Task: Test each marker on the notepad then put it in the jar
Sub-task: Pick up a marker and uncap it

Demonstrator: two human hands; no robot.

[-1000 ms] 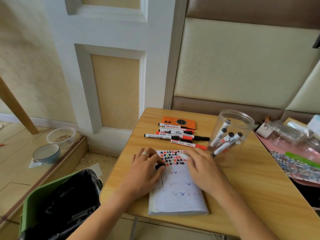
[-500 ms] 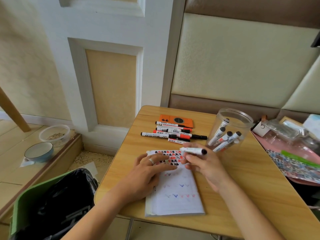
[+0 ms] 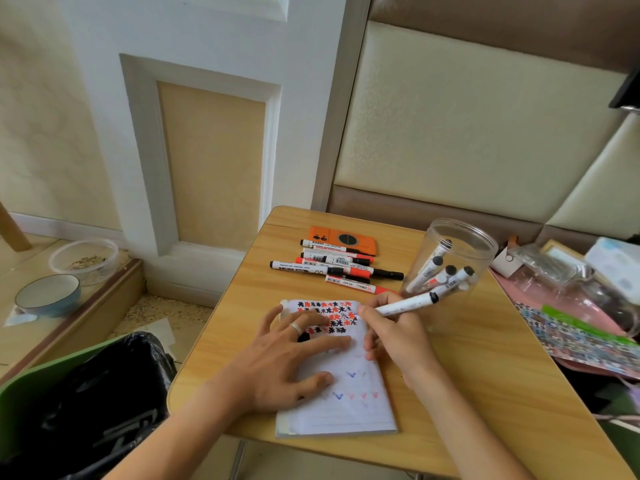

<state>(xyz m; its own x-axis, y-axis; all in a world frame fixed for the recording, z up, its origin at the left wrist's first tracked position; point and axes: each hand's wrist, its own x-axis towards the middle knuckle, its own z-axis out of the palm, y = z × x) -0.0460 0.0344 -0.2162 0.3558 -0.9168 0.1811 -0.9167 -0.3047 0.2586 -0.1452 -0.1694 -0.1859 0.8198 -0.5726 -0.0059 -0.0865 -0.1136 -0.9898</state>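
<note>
Head view shows my right hand (image 3: 391, 336) just right of centre, fingers curled round a white marker with a black end (image 3: 408, 304), its writing end down at the top right corner of the white lined notepad (image 3: 341, 403) and its black tail slanting up and right toward the clear plastic jar (image 3: 457, 237). My left hand (image 3: 294, 355) lies flat on the page with fingers spread and straight, gripping nothing, only pressing the paper down; a small black piece, perhaps the cap, shows under my ring finger, though I cannot tell for sure. The risks I see from here: the tip sits hidden behind my fingers, so I could mark over the crowded red and black scribbles and be unable to judge whether this marker really writes; the tail of the marker points near the jar's side, so a wide stroke could knock the jar, which already holds several markers leaning inside it; and if my left hand slackens, the notepad near the lower edge of the light wooden table (image 3: 485, 393) could slide. The untested red and black markers (image 3: 332, 266) lie in a loose row above the notepad, and a careless reach could roll them.
</note>
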